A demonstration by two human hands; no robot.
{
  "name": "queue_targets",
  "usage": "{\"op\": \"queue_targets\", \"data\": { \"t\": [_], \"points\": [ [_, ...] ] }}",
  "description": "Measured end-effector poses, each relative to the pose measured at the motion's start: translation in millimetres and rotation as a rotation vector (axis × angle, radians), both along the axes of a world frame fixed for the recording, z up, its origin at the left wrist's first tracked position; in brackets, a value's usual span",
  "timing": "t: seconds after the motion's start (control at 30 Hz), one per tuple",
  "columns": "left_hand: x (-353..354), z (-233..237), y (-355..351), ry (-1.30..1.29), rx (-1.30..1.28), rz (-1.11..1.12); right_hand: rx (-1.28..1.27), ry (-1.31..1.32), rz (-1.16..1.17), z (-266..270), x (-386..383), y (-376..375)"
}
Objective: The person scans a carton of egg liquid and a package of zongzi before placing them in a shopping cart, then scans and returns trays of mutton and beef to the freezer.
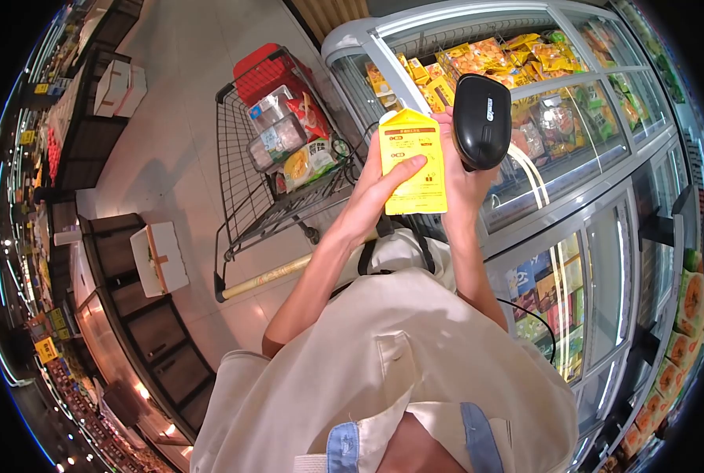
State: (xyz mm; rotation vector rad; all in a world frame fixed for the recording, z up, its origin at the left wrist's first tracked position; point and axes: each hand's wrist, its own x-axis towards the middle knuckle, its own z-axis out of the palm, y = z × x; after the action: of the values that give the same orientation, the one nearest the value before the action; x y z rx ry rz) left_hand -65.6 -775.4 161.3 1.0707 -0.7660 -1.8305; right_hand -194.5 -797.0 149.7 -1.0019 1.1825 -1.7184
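My left hand (374, 183) is closed around a yellow packet (413, 185), its thumb lying flat across the printed face. The packet stands upright before me, with a slanted top and small dark print and pictures. Close on its right, my right hand (468, 193) grips a black handheld barcode scanner (483, 122). The scanner's rounded back faces me, and its body hides most of my right fingers. Some right fingertips show right at the packet's upper right edge.
A wire shopping cart (238, 169) with clear packs, bagged food and a red seat (264, 71) stands ahead left. On the right runs a glass-topped freezer (553, 209) of yellow bags. White boxes (160, 258) jut from the left shelving. A black cable (537, 315) hangs by my right arm.
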Motion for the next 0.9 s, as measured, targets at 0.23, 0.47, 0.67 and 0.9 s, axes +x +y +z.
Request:
{"op": "queue_targets", "data": {
  "t": [0.23, 0.47, 0.67, 0.9],
  "points": [
    [-9, -3, 7, 0.071, 0.029, 0.038, 0.023, 0.231, -0.128, 8, -5, -7],
    [0, -2, -11, 0.185, 0.136, 0.266, 0.199, -0.123, 0.37, 11, -24, 1],
    [11, 12, -20, 0.106, 0.117, 0.247, 0.312, -0.162, 0.651, 21, -28, 0],
    [6, 4, -15, 0.238, 0.145, 0.368, 0.213, 0.03, 0.533, 7, -23, -7]
  ]
}}
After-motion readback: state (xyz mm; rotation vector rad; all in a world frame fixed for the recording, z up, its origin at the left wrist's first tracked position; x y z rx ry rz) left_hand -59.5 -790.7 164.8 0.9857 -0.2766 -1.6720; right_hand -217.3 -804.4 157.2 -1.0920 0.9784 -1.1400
